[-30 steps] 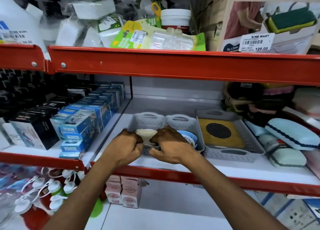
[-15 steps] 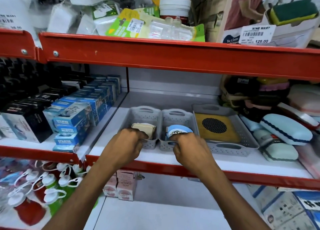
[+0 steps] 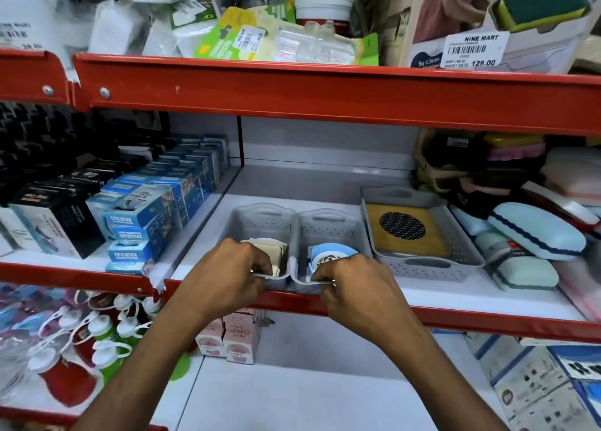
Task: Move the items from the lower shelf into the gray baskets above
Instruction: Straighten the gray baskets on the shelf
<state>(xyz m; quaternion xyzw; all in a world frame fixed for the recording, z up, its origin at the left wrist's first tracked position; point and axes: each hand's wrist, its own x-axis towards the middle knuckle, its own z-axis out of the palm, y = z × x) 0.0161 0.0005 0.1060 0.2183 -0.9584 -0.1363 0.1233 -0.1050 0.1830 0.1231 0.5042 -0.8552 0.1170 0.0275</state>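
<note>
Two small gray baskets stand side by side on the middle shelf, near its red front edge. The left gray basket (image 3: 260, 222) holds cream flat items (image 3: 271, 252). The right gray basket (image 3: 328, 229) holds blue round items (image 3: 336, 252). My left hand (image 3: 227, 278) is closed on the front rim of the left basket. My right hand (image 3: 354, 287) is closed on the front rim of the right one. On the lower shelf, small pink boxes (image 3: 237, 343) stand just under the baskets, partly hidden by my left forearm.
A larger gray tray (image 3: 465, 258) with a yellow pad sits right of the baskets, with light blue cases (image 3: 536, 232) beyond it. Blue boxes (image 3: 143, 222) fill the left bay. Capped bottles (image 3: 97, 336) crowd the lower left, and packets (image 3: 536, 385) lie lower right. A red shelf beam (image 3: 325, 92) hangs overhead.
Both hands were together at the cream item in the left basket. My right hand has shifted to the right basket, and each hand now grips a front rim. The baskets sit nearer the shelf edge.
</note>
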